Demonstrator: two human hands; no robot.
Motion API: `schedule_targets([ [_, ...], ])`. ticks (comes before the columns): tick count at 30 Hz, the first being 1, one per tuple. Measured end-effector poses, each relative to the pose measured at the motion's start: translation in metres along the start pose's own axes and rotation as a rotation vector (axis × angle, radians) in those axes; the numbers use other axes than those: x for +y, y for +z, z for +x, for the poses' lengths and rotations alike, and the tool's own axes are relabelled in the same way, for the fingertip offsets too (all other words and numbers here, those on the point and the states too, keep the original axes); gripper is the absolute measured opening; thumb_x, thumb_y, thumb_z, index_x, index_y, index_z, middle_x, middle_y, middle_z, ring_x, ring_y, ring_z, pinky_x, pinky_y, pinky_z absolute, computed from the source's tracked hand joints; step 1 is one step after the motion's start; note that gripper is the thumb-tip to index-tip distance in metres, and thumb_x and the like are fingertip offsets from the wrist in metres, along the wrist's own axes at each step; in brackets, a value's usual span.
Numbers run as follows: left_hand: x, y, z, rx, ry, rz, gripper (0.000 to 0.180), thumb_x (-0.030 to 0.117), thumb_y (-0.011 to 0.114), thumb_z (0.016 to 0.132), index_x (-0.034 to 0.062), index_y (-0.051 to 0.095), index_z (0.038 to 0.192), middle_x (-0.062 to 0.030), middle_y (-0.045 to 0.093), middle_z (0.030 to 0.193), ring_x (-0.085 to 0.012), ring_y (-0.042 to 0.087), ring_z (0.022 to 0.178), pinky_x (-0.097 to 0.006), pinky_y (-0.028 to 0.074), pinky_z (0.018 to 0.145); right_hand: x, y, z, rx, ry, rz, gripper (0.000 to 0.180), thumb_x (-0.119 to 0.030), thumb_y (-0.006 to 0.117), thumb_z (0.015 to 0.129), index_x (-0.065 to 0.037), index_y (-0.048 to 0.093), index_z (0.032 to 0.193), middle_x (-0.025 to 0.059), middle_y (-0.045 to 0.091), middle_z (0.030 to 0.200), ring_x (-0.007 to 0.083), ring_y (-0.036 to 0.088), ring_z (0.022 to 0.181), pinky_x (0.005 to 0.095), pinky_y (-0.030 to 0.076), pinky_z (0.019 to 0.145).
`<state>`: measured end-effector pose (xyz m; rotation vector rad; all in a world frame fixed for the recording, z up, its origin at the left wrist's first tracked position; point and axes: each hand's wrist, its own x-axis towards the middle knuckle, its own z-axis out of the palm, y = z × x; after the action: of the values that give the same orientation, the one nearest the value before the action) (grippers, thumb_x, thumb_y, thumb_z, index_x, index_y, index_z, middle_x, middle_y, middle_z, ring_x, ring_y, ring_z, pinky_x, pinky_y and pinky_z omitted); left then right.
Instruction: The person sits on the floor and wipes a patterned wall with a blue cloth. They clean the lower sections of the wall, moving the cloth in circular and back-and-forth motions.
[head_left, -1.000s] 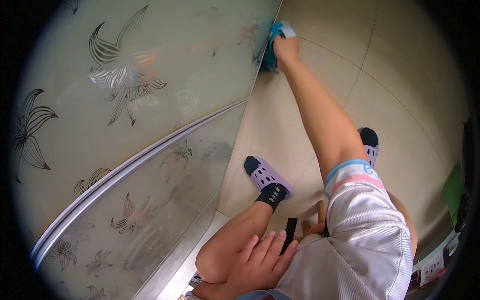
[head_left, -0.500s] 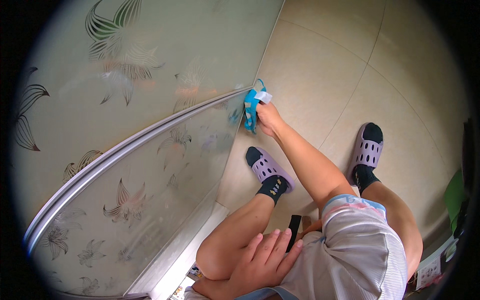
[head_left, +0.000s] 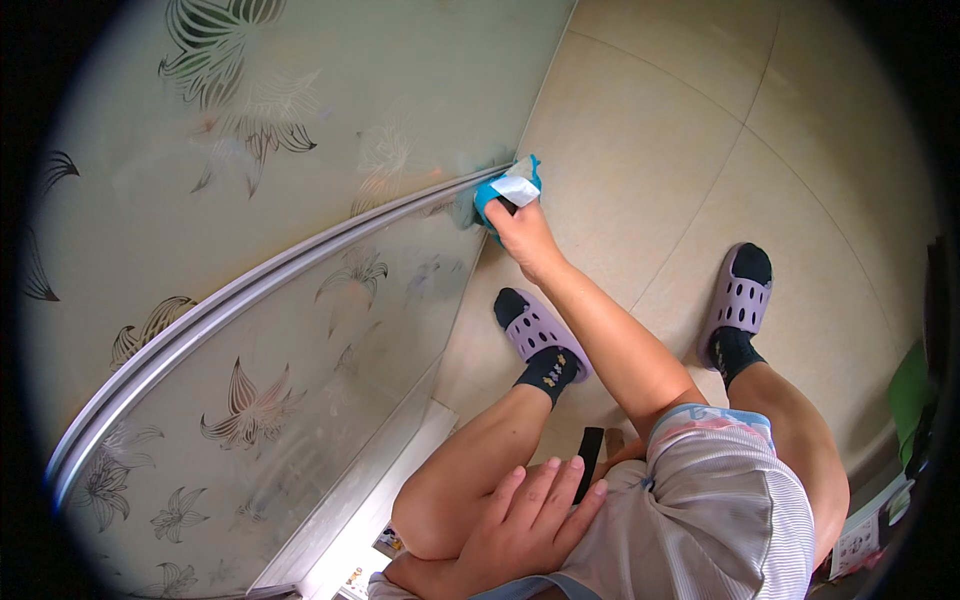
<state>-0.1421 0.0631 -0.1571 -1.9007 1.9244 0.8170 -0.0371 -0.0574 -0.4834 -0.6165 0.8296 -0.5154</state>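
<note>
A blue cloth [head_left: 487,192] with a white tag is bunched in my right hand [head_left: 524,234], which is closed around it. It lies against the frosted glass panel [head_left: 290,350], at the far end of the curved silver metal rail [head_left: 270,274]. My right forearm reaches up past the feet. My left hand [head_left: 520,535] rests on my left thigh with its fingers stretched out, holding nothing. Close to its fingertips is a black strip [head_left: 589,462], partly hidden by the hand.
Beige floor tiles [head_left: 650,130] spread to the right of the panel. My feet wear dark socks and purple slippers [head_left: 738,305]. A green object [head_left: 908,392] and printed papers stand at the right rim. A white ledge [head_left: 340,495] runs along the panel's foot.
My right hand has moved slightly left and up with the blue cloth, pressing closer to the rail's end. My left hand has not moved.
</note>
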Motion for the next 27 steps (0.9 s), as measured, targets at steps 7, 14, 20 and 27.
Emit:
schedule_targets([
  [7,-0.003,0.002,-0.003,-0.008,-0.011,-0.022,0.037,0.022,0.054,0.095,0.0237,0.062,0.131,-0.0045,0.062,0.136,-0.0202,0.06,0.123,-0.041,0.041,0.107,-0.012,-0.007,0.009,-0.049,0.318,0.325,0.069,-0.023,0.076,0.086,-0.005,0.035,0.139,0.007,0.053,0.13,0.0197,0.053,0.118,0.0355,0.045,0.099],
  [14,-0.001,0.003,-0.002,-0.002,0.005,-0.007,0.038,0.022,0.054,0.095,0.0235,0.062,0.132,-0.0042,0.063,0.135,-0.0201,0.06,0.122,-0.041,0.041,0.107,-0.002,-0.012,0.023,-0.172,0.378,0.635,0.044,-0.009,0.071,0.088,-0.01,0.048,0.125,0.0041,0.061,0.112,0.0165,0.061,0.1,0.035,0.053,0.085],
  [20,0.001,-0.004,0.005,-0.037,0.018,-0.02,0.039,0.021,0.055,0.094,0.023,0.062,0.133,-0.0036,0.062,0.136,-0.0202,0.061,0.122,-0.041,0.041,0.107,0.023,-0.033,0.043,-0.097,0.45,0.807,0.028,-0.004,0.065,0.092,-0.009,0.052,0.116,0.0046,0.065,0.106,0.0173,0.065,0.094,0.0399,0.058,0.084],
  [27,0.002,0.0,0.006,-0.011,0.009,-0.021,0.039,0.021,0.054,0.094,0.0232,0.062,0.132,-0.0038,0.062,0.136,-0.0202,0.06,0.123,-0.041,0.04,0.108,0.023,-0.045,0.05,-0.085,0.379,0.57,0.019,-0.01,0.067,0.093,-0.006,0.059,0.11,0.006,0.068,0.099,0.0169,0.067,0.086,0.0371,0.059,0.075],
])
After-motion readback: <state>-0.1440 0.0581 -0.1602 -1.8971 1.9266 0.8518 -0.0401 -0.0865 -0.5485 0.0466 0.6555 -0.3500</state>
